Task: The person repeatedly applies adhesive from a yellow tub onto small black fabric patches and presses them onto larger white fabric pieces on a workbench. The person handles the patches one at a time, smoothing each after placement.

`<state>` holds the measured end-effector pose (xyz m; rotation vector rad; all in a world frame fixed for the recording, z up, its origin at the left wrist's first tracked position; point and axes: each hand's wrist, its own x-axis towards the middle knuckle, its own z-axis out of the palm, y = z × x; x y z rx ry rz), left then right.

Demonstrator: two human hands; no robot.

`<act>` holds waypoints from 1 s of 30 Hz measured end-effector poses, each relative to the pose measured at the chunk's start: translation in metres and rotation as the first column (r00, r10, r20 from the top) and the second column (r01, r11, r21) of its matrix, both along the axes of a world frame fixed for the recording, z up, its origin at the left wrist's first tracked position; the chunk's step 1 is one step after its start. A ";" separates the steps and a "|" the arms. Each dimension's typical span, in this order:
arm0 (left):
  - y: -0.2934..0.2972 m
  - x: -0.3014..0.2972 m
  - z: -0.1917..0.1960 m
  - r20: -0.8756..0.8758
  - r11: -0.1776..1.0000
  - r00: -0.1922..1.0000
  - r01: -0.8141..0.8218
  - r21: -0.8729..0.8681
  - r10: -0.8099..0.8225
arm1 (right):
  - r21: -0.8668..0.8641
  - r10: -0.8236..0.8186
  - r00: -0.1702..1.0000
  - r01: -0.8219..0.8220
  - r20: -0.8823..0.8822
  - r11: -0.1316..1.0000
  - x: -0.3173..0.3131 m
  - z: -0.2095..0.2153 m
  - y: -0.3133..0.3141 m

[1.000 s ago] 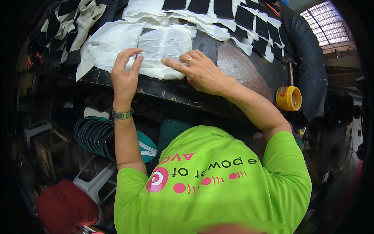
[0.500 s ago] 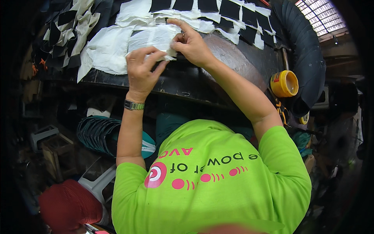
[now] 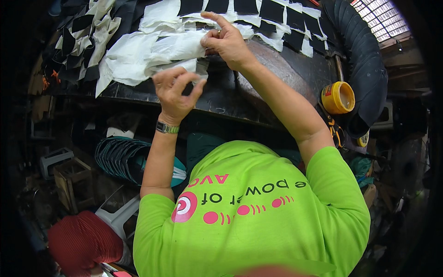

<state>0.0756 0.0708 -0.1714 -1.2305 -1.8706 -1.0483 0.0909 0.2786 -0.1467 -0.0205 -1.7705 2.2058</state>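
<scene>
A thin white cloth (image 3: pixel 134 57) with frayed edges lies across the dark worktable. My right hand (image 3: pixel 229 46) pinches its right edge between thumb and curled fingers, while the index finger points outward. Nearer to me, my left hand (image 3: pixel 177 90) has its thumb and index finger pressed together at a pale corner of the cloth, slightly blurred. Between the hands the cloth is lifted and folded. Beyond it, black rectangular pieces (image 3: pixel 272 11) lie in rows on more white cloth.
A brown, worn slab (image 3: pixel 277 74) rests under my right forearm. At the table's right stand an open yellow tub (image 3: pixel 338 98) and a long stack of dark curved pieces (image 3: pixel 357 60). Black and white scraps (image 3: pixel 80 44) heap at the left. A grey stool (image 3: pixel 117 212) and dark red stack (image 3: pixel 85 242) are lower left.
My left hand has drawn back toward me and slightly right, and the cloth's near edge has lifted and folded. My right hand has shifted slightly while keeping its pinch.
</scene>
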 end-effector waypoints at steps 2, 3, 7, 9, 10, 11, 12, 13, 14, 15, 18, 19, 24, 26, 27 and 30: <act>0.004 -0.007 0.000 0.016 0.997 0.997 -0.078 -0.029 0.078 | 0.003 0.047 0.998 -0.047 0.050 0.999 0.002 -0.003 -0.003; 0.007 -0.013 -0.001 0.075 0.996 0.996 -0.045 -0.071 0.051 | -0.049 0.030 0.998 -0.028 0.055 0.998 0.003 -0.005 -0.006; 0.007 -0.016 -0.011 0.311 0.935 0.950 0.098 -0.341 0.014 | -0.202 -0.120 0.993 0.121 0.015 0.972 0.000 -0.002 -0.006; 0.005 -0.015 -0.016 0.359 0.914 0.933 0.136 -0.381 0.011 | -0.316 -0.205 0.978 0.183 -0.038 0.931 -0.003 0.007 0.000; 0.004 -0.015 -0.017 0.371 0.920 0.929 0.136 -0.367 0.010 | -0.340 -0.189 0.979 0.152 -0.079 0.928 -0.004 0.014 0.004; 0.004 -0.016 -0.017 0.379 0.925 0.925 0.141 -0.353 0.004 | -0.364 -0.166 0.981 0.118 -0.105 0.924 -0.005 0.023 0.012; 0.004 -0.017 -0.017 0.374 0.935 0.927 0.149 -0.321 -0.019 | -0.388 -0.145 0.981 0.085 -0.130 0.918 -0.005 0.030 0.018; 0.005 -0.018 -0.016 0.474 0.949 0.880 0.165 -0.269 -0.018 | -0.376 -0.184 0.973 0.120 -0.138 0.919 -0.002 0.036 0.022; 0.004 -0.020 -0.014 0.557 0.964 0.829 0.178 -0.196 -0.040 | -0.394 -0.181 0.974 0.114 -0.138 0.912 -0.001 0.041 0.026; 0.004 -0.021 -0.011 0.632 0.975 0.772 0.186 -0.122 -0.068 | -0.411 -0.179 0.974 0.108 -0.140 0.905 0.001 0.045 0.031; 0.002 -0.021 0.000 0.692 0.982 0.722 0.121 -0.147 0.015 | -0.433 -0.182 0.974 0.108 -0.133 0.895 0.007 0.048 0.035; 0.000 -0.018 0.003 0.669 0.988 0.743 0.112 -0.110 -0.009 | -0.431 -0.190 0.975 0.125 -0.112 0.894 0.007 0.045 0.034; 0.010 -0.021 0.009 0.386 0.997 0.920 0.066 0.028 -0.072 | -0.464 -0.217 0.976 0.196 0.007 0.864 0.005 0.031 0.022; 0.023 -0.036 0.004 0.203 0.982 0.978 0.000 -0.191 0.039 | -0.456 -0.214 0.973 0.154 -0.082 0.877 0.006 0.034 0.017; 0.026 -0.039 -0.002 0.248 0.954 0.967 0.017 -0.299 0.060 | -0.458 -0.227 0.963 0.140 -0.142 0.878 0.009 0.039 0.016; 0.026 -0.048 -0.017 0.259 0.873 0.960 0.034 -0.486 0.106 | -0.412 -0.281 0.923 0.156 -0.262 0.898 0.033 0.065 0.018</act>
